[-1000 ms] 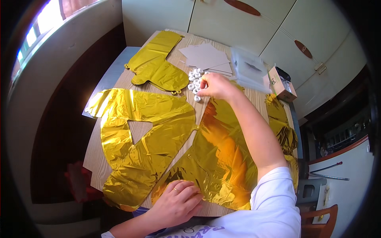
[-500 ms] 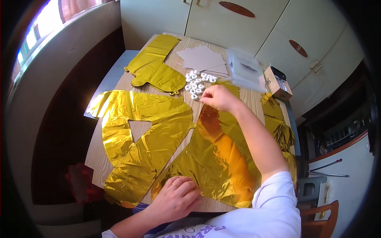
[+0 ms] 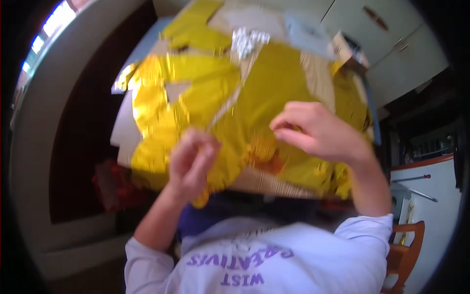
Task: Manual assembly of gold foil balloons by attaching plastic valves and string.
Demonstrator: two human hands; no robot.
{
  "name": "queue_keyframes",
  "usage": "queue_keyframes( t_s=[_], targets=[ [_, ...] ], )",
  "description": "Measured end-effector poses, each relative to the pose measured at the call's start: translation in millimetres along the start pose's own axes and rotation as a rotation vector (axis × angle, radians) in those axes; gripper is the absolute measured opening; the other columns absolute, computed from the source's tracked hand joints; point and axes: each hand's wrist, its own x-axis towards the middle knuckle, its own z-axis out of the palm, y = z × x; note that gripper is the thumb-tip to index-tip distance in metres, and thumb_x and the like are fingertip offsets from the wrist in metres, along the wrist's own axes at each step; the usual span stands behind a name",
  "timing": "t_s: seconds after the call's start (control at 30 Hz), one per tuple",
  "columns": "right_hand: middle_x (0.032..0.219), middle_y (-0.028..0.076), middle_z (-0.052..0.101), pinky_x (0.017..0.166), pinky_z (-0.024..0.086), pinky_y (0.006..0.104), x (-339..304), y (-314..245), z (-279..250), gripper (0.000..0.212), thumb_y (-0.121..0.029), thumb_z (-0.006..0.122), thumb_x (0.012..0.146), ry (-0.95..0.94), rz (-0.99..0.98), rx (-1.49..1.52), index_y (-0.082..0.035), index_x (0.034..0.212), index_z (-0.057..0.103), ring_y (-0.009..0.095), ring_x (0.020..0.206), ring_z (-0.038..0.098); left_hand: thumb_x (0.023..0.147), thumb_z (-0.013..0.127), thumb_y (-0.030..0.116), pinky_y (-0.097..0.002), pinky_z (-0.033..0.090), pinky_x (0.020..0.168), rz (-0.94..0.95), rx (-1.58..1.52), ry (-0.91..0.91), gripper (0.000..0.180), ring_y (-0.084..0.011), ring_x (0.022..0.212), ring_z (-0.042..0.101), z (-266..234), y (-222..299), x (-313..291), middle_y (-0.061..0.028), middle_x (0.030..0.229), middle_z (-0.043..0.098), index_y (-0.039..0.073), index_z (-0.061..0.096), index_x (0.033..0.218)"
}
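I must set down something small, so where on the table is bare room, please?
Tabletop shows between the middle gold foil and right gold foil, and in a narrow strip along the near edge. Crowded: the far side, with white pieces, papers, clear plastic and a box.

I have the left hand (image 3: 192, 159) raised with its fingers curled and its thumb near the forefinger; motion smears it (my view can't settle whether the tips meet). Its bare forearm (image 3: 159, 218) slants up from the lower left. Higher in my view, the right hand (image 3: 316, 130) points inward to the left, back of the hand upward, fingers bent, thumb stretched below them. I see that forearm (image 3: 369, 181) climb from the lower right, leaning in toward the wrist. The two hands are well apart.
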Motion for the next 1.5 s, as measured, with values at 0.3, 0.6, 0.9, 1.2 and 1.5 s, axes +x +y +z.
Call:
queue_keyframes(
  t_s=[0.3, 0.6, 0.9, 1.2, 1.5],
  targets=[
    [0.084, 0.013, 0.066, 0.072, 0.05, 0.0365, -155, 6, 199, 0.016, -0.017, 0.066, 0.084, -0.16, 0.283, 0.536, -0.004, 0.092, 0.069, 0.027, 0.079, 0.065, 0.087, 0.058, 0.008, -0.0311, 0.048, 0.065, 0.483, 0.371, 0.09, 0.011, -0.0203, 0.078, 0.056, -36, 17, -92, -0.0123, 0.086, 0.058, -0.003, 0.059, 0.091],
    [0.093, 0.015, 0.069, 0.077, 0.05, 0.036, -107, 55, 333, 0.026, -0.027, 0.067, 0.084, -0.186, 0.392, 0.552, -0.005, 0.097, 0.07, 0.028, 0.087, 0.066, 0.073, 0.068, 0.003, -0.0417, 0.049, 0.086, -0.275, 1.17, -0.39, 0.038, -0.0367, 0.1, 0.059, -85, -51, -174, -0.0157, 0.108, 0.06, 0.004, 0.061, 0.11],
    [0.086, 0.01, 0.069, 0.072, 0.049, 0.0316, -109, 51, 316, 0.021, -0.024, 0.068, 0.084, -0.398, 0.367, 0.604, -0.005, 0.093, 0.068, 0.02, 0.079, 0.063, 0.072, 0.062, 0.007, -0.0458, 0.051, 0.075, -0.558, 1.265, -0.451, 0.011, -0.0382, 0.088, 0.062, -145, -58, -192, -0.0178, 0.087, 0.064, 0.004, 0.063, 0.082],
    [0.079, 0.002, 0.063, 0.071, 0.047, 0.0241, -124, 44, 293, 0.015, -0.014, 0.068, 0.087, -0.159, 0.522, 0.75, 0.001, 0.091, 0.069, 0.011, 0.077, 0.059, 0.071, 0.067, 0.01, -0.0432, 0.052, 0.077, -0.47, 1.294, -0.439, 0.021, -0.0359, 0.088, 0.064, -127, -50, -176, -0.0174, 0.096, 0.065, 0.005, 0.067, 0.091],
    [0.085, 0.004, 0.065, 0.072, 0.047, 0.0246, -125, 45, 282, 0.014, -0.012, 0.069, 0.084, -0.032, 0.539, 0.779, 0.0, 0.091, 0.071, 0.011, 0.08, 0.06, 0.082, 0.067, 0.012, -0.0411, 0.05, 0.073, -0.238, 0.527, -0.69, 0.016, -0.035, 0.085, 0.063, 11, -84, -137, -0.0165, 0.091, 0.065, 0.001, 0.067, 0.094]
  ],
)
